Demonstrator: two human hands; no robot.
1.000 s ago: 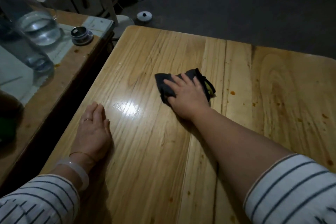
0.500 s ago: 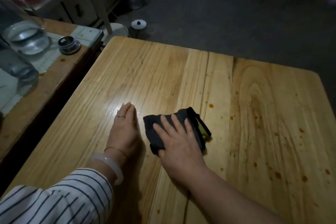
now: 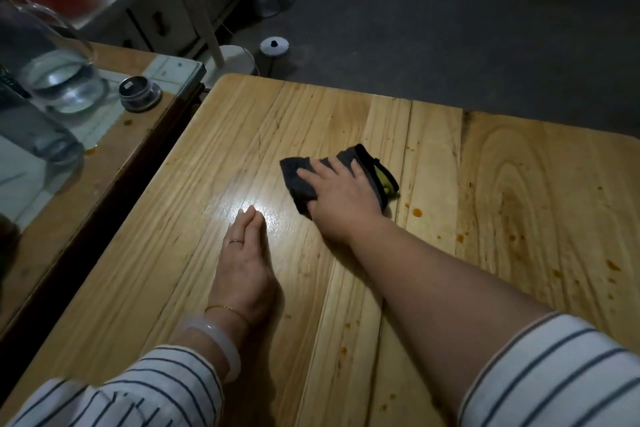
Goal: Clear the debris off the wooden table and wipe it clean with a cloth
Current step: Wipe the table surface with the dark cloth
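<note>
A dark grey cloth [image 3: 298, 177] with a black and yellow edge lies flat near the middle of the light wooden table [image 3: 519, 184]. My right hand [image 3: 341, 198] presses down on it with straight, spread fingers. My left hand [image 3: 244, 260] rests flat on the wood to the left and nearer to me, fingers together, beside a bright glare patch. Small orange-brown stains [image 3: 416, 212] dot the planks right of the cloth and toward the table's right side.
A second, darker table [image 3: 104, 156] stands close on the left, carrying a glass jug [image 3: 65, 80] of water, a small round tin [image 3: 138, 94] and a clear bottle [image 3: 38, 146]. Beyond the far edge are grey floor, a white round object [image 3: 274, 47] and a cabinet [image 3: 159, 10].
My right hand has pushed the cloth away from me and to the right, farther up the table. My left hand has stayed flat on the wood.
</note>
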